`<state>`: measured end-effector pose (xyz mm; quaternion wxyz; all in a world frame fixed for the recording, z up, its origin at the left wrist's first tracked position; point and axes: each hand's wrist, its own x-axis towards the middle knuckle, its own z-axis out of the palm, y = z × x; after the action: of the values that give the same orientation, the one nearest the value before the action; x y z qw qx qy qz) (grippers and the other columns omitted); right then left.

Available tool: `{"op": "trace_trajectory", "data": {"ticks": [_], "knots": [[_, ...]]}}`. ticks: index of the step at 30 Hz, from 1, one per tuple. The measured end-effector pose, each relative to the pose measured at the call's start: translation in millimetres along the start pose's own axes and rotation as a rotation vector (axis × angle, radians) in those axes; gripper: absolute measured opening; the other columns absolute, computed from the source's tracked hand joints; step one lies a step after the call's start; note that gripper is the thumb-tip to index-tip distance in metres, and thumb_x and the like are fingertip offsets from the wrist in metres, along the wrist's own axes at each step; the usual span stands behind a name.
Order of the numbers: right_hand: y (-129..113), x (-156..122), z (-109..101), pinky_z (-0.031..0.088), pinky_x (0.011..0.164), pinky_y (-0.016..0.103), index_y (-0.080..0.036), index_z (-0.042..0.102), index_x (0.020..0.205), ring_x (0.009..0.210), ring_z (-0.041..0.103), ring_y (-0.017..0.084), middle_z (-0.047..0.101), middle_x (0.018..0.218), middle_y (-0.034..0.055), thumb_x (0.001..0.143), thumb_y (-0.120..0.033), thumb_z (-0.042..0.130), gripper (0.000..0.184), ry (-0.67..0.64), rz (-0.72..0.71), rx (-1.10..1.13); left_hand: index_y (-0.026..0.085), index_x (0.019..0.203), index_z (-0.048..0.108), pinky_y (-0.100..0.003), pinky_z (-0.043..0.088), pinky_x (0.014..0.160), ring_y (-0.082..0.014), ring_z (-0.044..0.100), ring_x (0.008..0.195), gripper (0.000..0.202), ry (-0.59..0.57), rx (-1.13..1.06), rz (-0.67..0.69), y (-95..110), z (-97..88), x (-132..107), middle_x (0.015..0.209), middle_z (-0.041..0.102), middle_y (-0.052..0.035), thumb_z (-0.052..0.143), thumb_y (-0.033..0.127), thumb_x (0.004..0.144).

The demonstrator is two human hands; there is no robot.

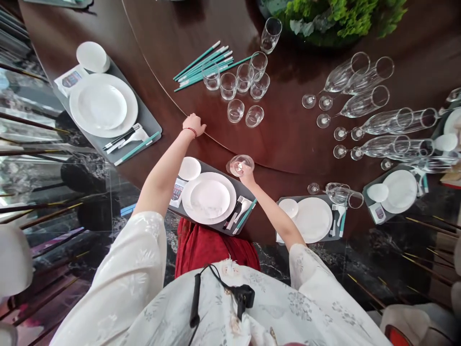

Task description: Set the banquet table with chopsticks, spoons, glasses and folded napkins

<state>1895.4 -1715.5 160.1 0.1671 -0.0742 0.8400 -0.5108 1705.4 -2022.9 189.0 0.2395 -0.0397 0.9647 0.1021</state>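
My right hand (pixel 248 176) is closed round a clear wine glass (pixel 237 165), seen from above just beyond the nearest place setting. Its stem is mostly hidden. My left hand (pixel 194 125), with a red cord at the wrist, rests on the dark table near the turntable's seam. Its thumb is apart and its fingers are bent, with nothing visible in them. Between my arms lie stacked white plates (pixel 209 198) on a grey placemat (pixel 203 166), with a small white bowl (pixel 189 168), a white spoon (pixel 245 206) and teal-ended chopsticks (pixel 246 216).
Several short tumblers (pixel 245 78) stand on the turntable beside a bundle of teal chopsticks (pixel 205 66). Champagne flutes (pixel 363 102) are grouped at the right. Another stemmed glass (pixel 338 194) is by the right setting (pixel 313 218). Greenery (pixel 334 19) is at the back; another setting (pixel 104 105) lies left.
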Motion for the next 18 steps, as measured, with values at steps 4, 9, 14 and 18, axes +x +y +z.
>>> {"op": "trace_trajectory", "data": {"ticks": [4, 9, 14, 18], "knots": [[-4.8, 8.6, 17.6, 0.058, 0.103, 0.040, -0.019, 0.076, 0.108, 0.110, 0.074, 0.027, 0.078, 0.114, 0.0085, 0.096, -0.033, 0.059, 0.025, -0.045, -0.050, 0.042, -0.004, 0.158, 0.031, -0.050, 0.023, 0.127, -0.0457, 0.019, 0.158, 0.107, 0.031, -0.089, 0.055, 4.4, 15.8, -9.7, 0.168, 0.020, -0.0327, 0.062, 0.065, 0.084], [-6.8, 7.3, -10.4, 0.055, 0.108, 0.036, -0.018, 0.073, 0.122, 0.115, 0.071, 0.025, 0.076, 0.122, 0.0090, 0.094, -0.029, 0.055, 0.034, -0.027, -0.059, -0.068, -0.006, 0.159, 0.026, -0.053, 0.017, 0.129, -0.0460, 0.014, 0.159, 0.114, 0.040, -0.093, 0.090, -9.6, 13.0, 3.2, 0.169, 0.017, -0.0334, 0.066, 0.065, 0.080], [-1.0, 91.6, -61.2, 0.053, 0.109, 0.044, -0.020, 0.048, 0.153, 0.124, 0.065, 0.025, 0.065, 0.139, 0.0143, 0.095, -0.032, 0.056, 0.060, 0.340, -0.019, -0.175, -0.010, 0.158, 0.027, -0.053, 0.017, 0.128, -0.0483, 0.017, 0.158, 0.115, 0.040, -0.060, 0.085, -19.3, -0.9, 14.9, 0.168, 0.017, -0.0353, 0.065, 0.064, 0.079], [-4.0, 189.9, -63.5, 0.040, 0.119, 0.058, -0.020, 0.021, 0.166, 0.148, 0.043, 0.032, 0.047, 0.158, 0.0179, 0.079, -0.039, 0.079, 0.106, 0.339, -0.032, -0.283, -0.012, 0.156, 0.031, -0.051, 0.020, 0.128, -0.0481, 0.022, 0.157, 0.114, 0.015, 0.014, 0.109, -33.9, -23.4, 26.0, 0.167, 0.021, -0.0359, 0.063, 0.066, 0.078]]}}
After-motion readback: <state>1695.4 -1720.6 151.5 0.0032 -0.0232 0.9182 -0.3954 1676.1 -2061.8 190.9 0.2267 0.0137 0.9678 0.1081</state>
